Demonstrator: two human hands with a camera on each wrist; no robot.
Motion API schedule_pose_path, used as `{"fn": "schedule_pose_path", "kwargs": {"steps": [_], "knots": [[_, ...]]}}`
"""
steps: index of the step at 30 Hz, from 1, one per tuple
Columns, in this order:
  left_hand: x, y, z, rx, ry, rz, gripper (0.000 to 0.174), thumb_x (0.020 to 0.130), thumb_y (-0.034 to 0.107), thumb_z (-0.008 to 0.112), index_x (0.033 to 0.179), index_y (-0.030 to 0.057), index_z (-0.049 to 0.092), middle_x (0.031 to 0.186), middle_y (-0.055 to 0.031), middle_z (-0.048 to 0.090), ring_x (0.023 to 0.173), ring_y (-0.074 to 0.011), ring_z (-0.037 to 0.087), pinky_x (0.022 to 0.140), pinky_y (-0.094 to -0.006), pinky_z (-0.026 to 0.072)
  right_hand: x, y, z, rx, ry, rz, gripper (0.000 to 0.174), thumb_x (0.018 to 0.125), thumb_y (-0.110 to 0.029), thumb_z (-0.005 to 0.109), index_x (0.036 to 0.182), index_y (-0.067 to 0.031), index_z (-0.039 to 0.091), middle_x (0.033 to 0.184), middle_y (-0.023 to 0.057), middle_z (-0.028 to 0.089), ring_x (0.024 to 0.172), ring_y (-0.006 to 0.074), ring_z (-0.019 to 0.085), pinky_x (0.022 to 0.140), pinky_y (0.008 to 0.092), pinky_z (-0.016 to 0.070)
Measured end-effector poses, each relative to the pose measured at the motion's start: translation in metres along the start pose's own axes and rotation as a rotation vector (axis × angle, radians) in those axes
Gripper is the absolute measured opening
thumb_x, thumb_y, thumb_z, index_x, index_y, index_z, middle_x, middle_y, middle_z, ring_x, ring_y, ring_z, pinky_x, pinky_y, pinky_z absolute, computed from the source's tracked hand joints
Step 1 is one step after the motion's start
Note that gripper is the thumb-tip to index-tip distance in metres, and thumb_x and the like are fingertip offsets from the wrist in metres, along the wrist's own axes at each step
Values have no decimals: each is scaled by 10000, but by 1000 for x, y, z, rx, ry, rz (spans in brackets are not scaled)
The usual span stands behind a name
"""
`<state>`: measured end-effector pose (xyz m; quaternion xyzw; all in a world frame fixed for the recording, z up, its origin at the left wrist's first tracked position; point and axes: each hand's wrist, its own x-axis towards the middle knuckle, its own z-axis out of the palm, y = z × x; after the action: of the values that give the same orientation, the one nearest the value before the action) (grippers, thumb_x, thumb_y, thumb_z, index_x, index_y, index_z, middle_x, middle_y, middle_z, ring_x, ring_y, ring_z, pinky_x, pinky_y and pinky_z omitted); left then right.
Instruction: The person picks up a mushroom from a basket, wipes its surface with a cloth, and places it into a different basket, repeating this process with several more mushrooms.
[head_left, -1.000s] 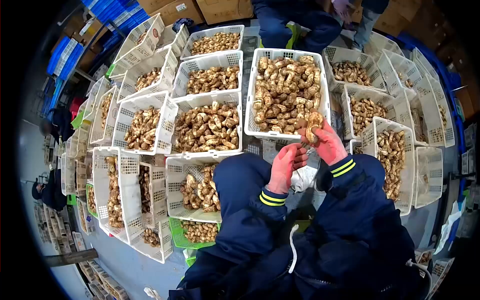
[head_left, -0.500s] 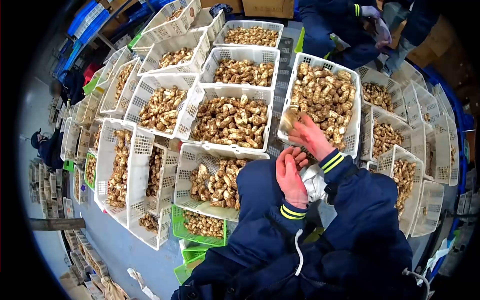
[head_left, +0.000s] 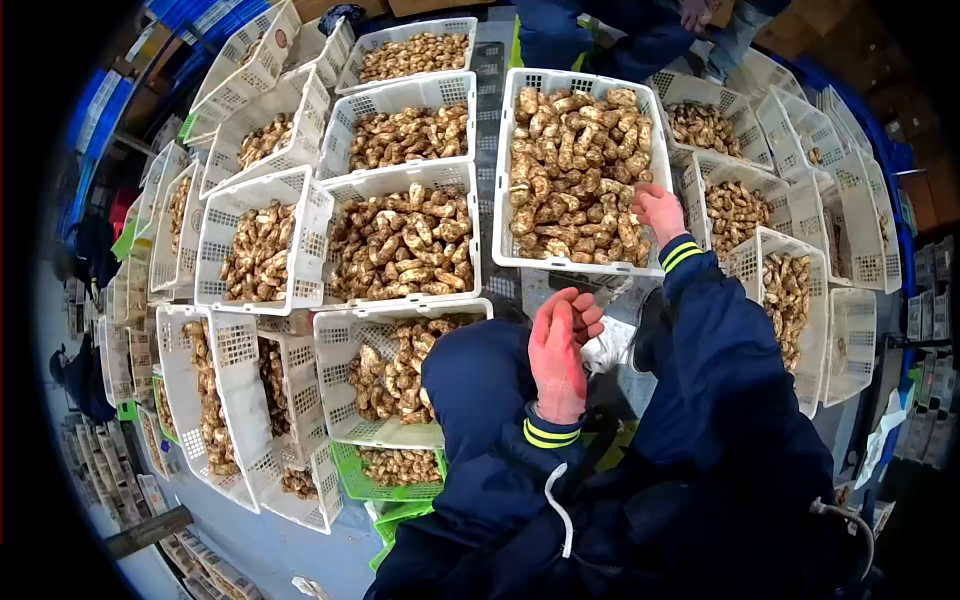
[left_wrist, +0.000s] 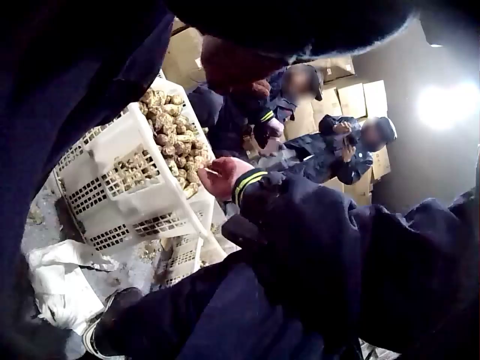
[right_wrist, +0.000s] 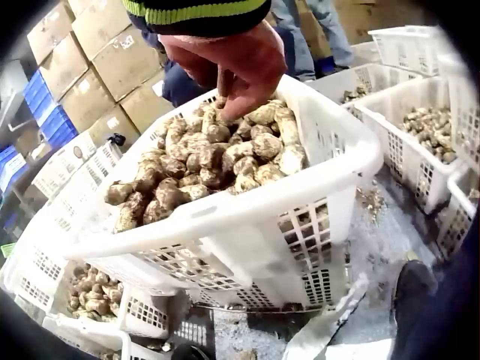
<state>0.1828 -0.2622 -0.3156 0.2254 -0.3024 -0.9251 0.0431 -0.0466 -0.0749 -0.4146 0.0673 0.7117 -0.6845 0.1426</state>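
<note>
Brown-and-white mushrooms fill the white plastic basket in front of me. My right hand reaches over that basket's right side. In the right wrist view its fingers bend down and pinch at a mushroom on top of the heap; its palm is hidden. My left hand hovers over my lap, short of the basket's near rim, with loosely bent fingers and nothing in it. From the left wrist view, the right hand shows at the basket's edge.
More baskets of mushrooms stand on the left, such as one white basket, and on the right, such as another. A green basket sits near my left leg. People are across from me, with cardboard boxes behind them.
My right hand carried a mushroom to the big basket's left side, then moved to its right side among the mushrooms. My left hand stayed over my lap, its fingers loosening.
</note>
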Motion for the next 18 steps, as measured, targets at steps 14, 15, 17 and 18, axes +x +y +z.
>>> {"fn": "schedule_pose_path", "kwargs": {"steps": [14,15,17,18], "knots": [[3,-7,6,178,-80,-173,316,950,248,463,1149,3,481,991,-104,594,846,-175,595,754,-288,484,2,40,31,-1701,-59,-465,135,774,-157,560,896,-166,616,919,59,581,893,249,568,747,374,432],[3,-7,7,181,-79,-176,313,949,244,464,1147,3,482,988,-103,596,844,-175,596,752,-290,484,1,38,32,-1731,-80,-483,122,773,-173,566,883,-173,618,903,54,582,884,244,567,736,367,425],[5,-9,4,165,-87,-160,309,946,241,469,1142,3,485,981,-102,597,840,-174,596,745,-291,486,-2,33,32,-1602,28,-510,98,745,-229,600,822,-174,627,862,52,591,865,235,573,735,360,425],[5,-10,1,152,-86,-154,305,944,238,474,1137,3,488,975,-100,599,836,-174,597,739,-292,488,-5,17,34,-1497,37,-401,132,743,-248,605,839,-164,638,859,62,610,862,238,583,744,359,435]]}}
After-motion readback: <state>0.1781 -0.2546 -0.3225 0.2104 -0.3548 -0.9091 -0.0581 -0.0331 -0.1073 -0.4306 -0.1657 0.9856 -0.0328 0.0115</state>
